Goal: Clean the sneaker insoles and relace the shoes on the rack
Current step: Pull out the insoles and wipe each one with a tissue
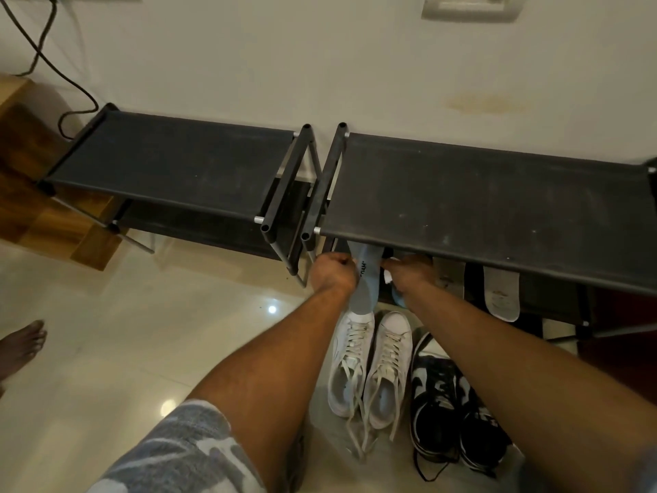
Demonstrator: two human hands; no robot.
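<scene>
**Insole cleaning under way at the shoe racks.** A person leans over two low black racks set against the wall, with both arms stretched to the near edge of the right-hand rack. The left-hand rack stands just beside it.

Between the hands a grey insole runs near to far. Its far end is tucked under the top shelf, and its near end reaches the toes of the white sneakers on the tiled floor.

The left hand has its fingers curled round the insole's left edge and holds it fast. The right hand sits at the insole's right edge with its fingers hidden under the shelf, so whether it grips anything cannot be told. A scrap of white and pale blue beneath it may be a cloth.

Two pale insoles lie on the lower shelf to the right. Black-and-white sneakers sit on the floor just right of the white pair, laces loose.

The step in hand appears to be wiping this insole. It would go best with the insole drawn clear of the shelf so its whole length can be reached. The left hand should steady it while the right wipes in long strokes from end to end. The insole can then be laid beside the other two before any lacing starts.
</scene>
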